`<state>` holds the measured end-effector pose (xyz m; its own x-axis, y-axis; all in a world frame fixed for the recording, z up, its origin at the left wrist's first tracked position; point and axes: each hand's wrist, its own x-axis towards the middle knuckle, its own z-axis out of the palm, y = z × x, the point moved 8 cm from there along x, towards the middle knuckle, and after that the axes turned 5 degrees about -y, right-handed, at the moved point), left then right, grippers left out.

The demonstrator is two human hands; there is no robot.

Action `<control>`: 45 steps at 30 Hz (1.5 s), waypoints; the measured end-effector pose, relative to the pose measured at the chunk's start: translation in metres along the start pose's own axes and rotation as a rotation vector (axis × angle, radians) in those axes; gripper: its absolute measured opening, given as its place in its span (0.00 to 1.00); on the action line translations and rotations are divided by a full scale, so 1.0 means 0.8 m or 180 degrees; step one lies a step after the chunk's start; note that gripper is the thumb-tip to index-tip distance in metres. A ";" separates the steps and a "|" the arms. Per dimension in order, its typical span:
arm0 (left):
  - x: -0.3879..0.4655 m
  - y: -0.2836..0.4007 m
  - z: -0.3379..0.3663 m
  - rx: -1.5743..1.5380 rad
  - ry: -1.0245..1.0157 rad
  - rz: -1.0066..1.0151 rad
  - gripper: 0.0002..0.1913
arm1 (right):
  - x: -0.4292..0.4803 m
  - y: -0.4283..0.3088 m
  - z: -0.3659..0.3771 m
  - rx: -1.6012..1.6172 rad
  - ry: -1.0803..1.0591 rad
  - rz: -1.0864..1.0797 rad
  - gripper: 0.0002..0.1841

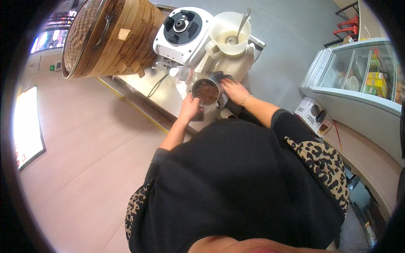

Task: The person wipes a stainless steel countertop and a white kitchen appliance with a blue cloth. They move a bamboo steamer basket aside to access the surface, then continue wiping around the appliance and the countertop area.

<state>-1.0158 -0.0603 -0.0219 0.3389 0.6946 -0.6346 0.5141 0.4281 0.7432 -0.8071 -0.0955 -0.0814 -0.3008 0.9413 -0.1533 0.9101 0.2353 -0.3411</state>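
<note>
My left hand (pixel 190 107) grips the near left rim of a round metal container (pixel 206 92) with brown contents. On the other side of it, my right hand (pixel 234 91) rests with its fingers on a dark cloth (pixel 220 77); how firmly it holds the cloth is hard to tell. A clear plastic bottle with a white cap (pixel 182 74) lies just beyond the container. Farther off stands a translucent plastic pitcher (pixel 230 52) with pale liquid and a metal ladle (pixel 243 23) in it.
A white appliance base with a black round top (pixel 193 53) stands beside the pitcher. Large stacked bamboo steamers (pixel 126 41) are at the left, on the metal worktop (pixel 164 95). At the right are a glass-topped display fridge (pixel 351 91) and a cardboard box (pixel 311 114).
</note>
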 end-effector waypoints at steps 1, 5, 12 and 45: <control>0.005 0.005 0.000 0.0054 -0.0023 -0.0003 0.18 | -0.019 0.013 -0.002 0.0172 -0.0003 0.0040 0.20; 0.031 0.011 0.018 -0.0064 -0.0173 -0.0047 0.18 | -0.036 0.088 -0.033 -0.0073 0.0501 0.0263 0.18; 0.113 0.001 0.061 -0.0399 -0.0138 -0.0211 0.21 | -0.018 0.146 -0.040 0.0377 0.0777 0.0933 0.19; 0.126 0.013 0.101 -0.1366 -0.0032 -0.0600 0.19 | -0.067 0.203 0.002 0.2636 0.0698 0.1973 0.27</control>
<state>-0.9125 -0.0325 -0.0958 0.2795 0.5770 -0.7674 0.1958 0.7483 0.6339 -0.6441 -0.1081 -0.1299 0.2832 0.8829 -0.3747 0.3835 -0.4623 -0.7995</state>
